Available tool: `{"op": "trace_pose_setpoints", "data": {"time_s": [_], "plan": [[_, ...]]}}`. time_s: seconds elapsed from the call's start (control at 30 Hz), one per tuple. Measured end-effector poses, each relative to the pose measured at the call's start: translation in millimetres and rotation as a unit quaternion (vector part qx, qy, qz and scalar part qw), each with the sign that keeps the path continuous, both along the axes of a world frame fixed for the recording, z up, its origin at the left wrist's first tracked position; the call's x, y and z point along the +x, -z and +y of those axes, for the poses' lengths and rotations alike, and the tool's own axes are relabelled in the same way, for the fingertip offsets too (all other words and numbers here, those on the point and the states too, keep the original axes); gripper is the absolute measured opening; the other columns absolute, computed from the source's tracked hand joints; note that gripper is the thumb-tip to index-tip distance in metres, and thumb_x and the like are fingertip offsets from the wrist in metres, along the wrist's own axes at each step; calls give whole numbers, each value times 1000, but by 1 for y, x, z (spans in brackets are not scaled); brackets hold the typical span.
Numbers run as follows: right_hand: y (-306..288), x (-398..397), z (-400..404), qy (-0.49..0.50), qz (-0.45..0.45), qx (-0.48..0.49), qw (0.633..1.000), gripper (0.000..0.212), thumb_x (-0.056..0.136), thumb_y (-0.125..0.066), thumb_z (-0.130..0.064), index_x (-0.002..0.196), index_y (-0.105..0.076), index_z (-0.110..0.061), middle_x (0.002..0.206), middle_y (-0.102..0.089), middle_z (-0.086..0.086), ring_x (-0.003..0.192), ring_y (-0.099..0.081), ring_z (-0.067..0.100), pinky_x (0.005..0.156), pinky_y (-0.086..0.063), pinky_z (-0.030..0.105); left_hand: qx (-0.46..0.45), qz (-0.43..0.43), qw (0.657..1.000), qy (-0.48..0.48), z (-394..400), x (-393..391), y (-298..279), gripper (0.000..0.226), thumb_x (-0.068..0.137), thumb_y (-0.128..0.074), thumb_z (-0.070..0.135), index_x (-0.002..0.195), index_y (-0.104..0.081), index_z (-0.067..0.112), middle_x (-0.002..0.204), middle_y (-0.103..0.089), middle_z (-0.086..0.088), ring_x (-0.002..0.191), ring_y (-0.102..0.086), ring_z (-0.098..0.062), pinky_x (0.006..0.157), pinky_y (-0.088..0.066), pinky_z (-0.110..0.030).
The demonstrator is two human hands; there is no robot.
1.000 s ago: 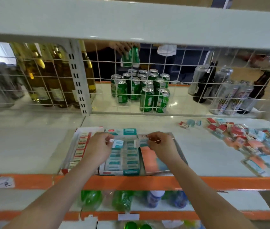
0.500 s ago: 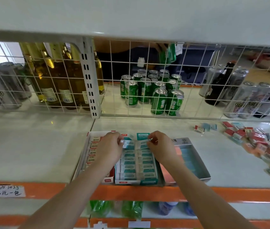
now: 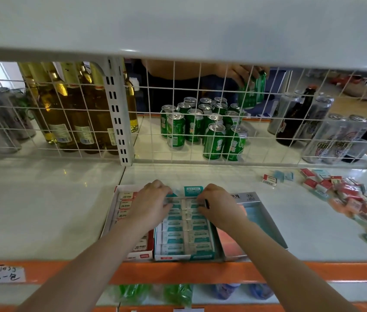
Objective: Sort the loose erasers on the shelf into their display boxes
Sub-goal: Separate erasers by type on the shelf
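Note:
Three display boxes stand side by side at the shelf's front edge. The left red-and-white box (image 3: 119, 207) holds red-labelled erasers. The middle teal box (image 3: 192, 190) is filled with two columns of teal erasers (image 3: 185, 238). The right grey box (image 3: 265, 216) holds a few orange and blue ones. My left hand (image 3: 149, 204) and my right hand (image 3: 219, 206) are both at the far row of the teal box. Each has its fingertips curled onto a teal eraser there. A pile of loose erasers (image 3: 353, 198) lies at the right, and a few strays (image 3: 270, 179) lie nearer.
A white wire mesh (image 3: 200, 113) closes the back of the shelf. Behind it are green cans (image 3: 214, 140), amber bottles (image 3: 65, 109), dark bottles and silver cans. Another person's hand (image 3: 243, 74) holds a green can there. The upper shelf (image 3: 178, 30) hangs low overhead.
Both hands have carried their teal erasers forward and down from above the box to its far row. The view has shifted, so the boxes sit more central.

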State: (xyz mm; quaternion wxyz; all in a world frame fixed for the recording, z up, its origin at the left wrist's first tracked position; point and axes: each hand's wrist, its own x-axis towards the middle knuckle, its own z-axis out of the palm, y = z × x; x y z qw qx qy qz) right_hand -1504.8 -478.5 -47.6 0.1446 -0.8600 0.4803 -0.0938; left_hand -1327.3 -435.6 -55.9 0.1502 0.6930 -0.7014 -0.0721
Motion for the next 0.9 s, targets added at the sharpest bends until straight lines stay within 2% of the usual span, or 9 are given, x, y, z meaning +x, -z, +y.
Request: {"op": "trace_pose_setpoints", "data": {"time_s": [0.1,0.3,0.53,0.63,0.73,0.9], "plan": [[-1,4,-3,-3,-24,3,1000,38,87,-60,-22,122,-55,-11,120,-49,5,113,-47,20,96,-40,27,41,-16,999,30,-5,5,0,51,90,-55,30,137,-41,19,134,-43,1,121,-42,-16,100,-37,-29],[3,9,-12,-13,-15,-2,1000,38,86,-60,-20,121,-54,-10,121,-48,5,112,-47,21,94,-40,28,41,-51,997,46,-9,5,0,40,89,-57,30,127,-53,21,117,-49,-1,108,-48,-16,89,-43,-29],[9,4,-13,3,-43,-13,999,36,89,-55,-20,124,-54,-11,120,-50,5,109,-50,21,91,-42,27,36,-24,999,27,-9,2,1,40,90,-54,31,129,-52,22,119,-49,0,110,-49,-17,90,-43,-30],[4,-19,-13,44,-68,-12,997,33,91,-52,-20,124,-55,-14,122,-52,3,109,-52,20,86,-40,24,22,11,1000,12,-11,-9,-5,40,94,-50,34,131,-50,20,124,-51,-1,112,-51,-17,90,-42,-29],[-3,-58,-12,72,-47,-13,996,34,91,-52,-19,124,-55,-16,123,-53,3,111,-52,20,88,-40,24,16,34,999,11,-17,-33,-12,35,95,-47,31,128,-53,20,124,-54,0,112,-52,-16,90,-44,-29],[-12,-135,-4,150,-46,-8,988,31,90,-52,-17,121,-58,-16,117,-57,3,105,-55,18,85,-39,20,19,57,997,57,-32,-97,-21,29,93,-50,26,120,-58,19,121,-56,0,108,-54,-17,90,-45,-32]]}}
